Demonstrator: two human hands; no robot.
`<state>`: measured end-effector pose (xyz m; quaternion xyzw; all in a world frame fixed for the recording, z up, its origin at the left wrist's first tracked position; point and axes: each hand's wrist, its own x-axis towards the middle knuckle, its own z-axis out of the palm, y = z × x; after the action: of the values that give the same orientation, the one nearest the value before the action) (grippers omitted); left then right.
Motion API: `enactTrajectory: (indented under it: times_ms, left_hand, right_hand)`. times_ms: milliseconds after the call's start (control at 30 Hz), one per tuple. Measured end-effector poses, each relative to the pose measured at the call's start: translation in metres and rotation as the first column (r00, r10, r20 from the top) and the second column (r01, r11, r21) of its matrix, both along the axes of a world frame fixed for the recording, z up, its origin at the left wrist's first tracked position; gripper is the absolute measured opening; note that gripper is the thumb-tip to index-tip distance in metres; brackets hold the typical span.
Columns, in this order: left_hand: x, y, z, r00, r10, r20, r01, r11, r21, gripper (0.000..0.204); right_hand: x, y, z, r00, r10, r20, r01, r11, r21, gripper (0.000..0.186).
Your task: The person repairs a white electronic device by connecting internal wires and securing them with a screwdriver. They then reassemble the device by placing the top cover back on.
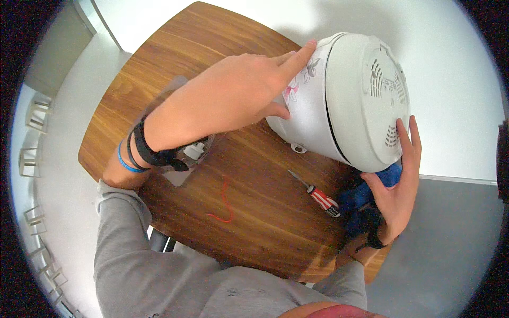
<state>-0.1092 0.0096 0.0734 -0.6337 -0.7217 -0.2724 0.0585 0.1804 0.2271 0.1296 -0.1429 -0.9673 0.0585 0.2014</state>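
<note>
A white rice cooker (339, 100) with a pink and grey flower print is tipped on its side at the back right of the table. Its vented base faces right, and a dark gap runs between base and body. My left hand (254, 85) holds the printed side, fingers along the top and thumb lower down. Around the lower right edge of the base my right hand (398, 185) is gripping, with fingertips by the vents. A screwdriver (322, 200) with a red, white and black handle lies just in front of the cooker.
The wooden table (254, 196) has curved edges. A thin red wire (229, 206) lies near its middle. Under my left forearm sits a see-through item with a white piece (194, 151). A blue and dark object (356, 197), partly hidden, lies beside my right hand.
</note>
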Motion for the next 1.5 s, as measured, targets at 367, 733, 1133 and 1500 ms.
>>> enactTrajectory:
  times_ms: [367, 733, 1133, 1500]
  left_hand:
    - [-0.011, -0.006, 0.005, 0.983, -0.174, 0.066, 0.151, 0.953, 0.263, 0.103]
    - [-0.005, 0.006, 0.031, 0.931, -0.323, 0.168, 0.326, 0.945, 0.013, 0.102]
    - [-0.006, -0.004, 0.044, 0.907, -0.3, 0.295, 0.322, 0.946, -0.03, 0.093]
    - [-0.018, 0.005, 0.025, 0.934, -0.35, 0.073, 0.333, 0.927, 0.174, 0.093]
  right_hand:
    - [-0.006, -0.015, 0.0, 0.998, 0.028, -0.049, -0.03, 0.999, -0.023, 0.121]
    - [-0.015, -0.018, -0.031, 0.977, 0.032, -0.209, -0.025, 0.999, 0.033, 0.115]
    - [-0.039, 0.004, -0.05, 0.904, 0.074, -0.421, -0.065, 0.997, 0.035, 0.063]
    - [-0.045, 0.011, -0.026, 0.931, 0.114, -0.348, -0.076, 0.99, 0.121, 0.062]
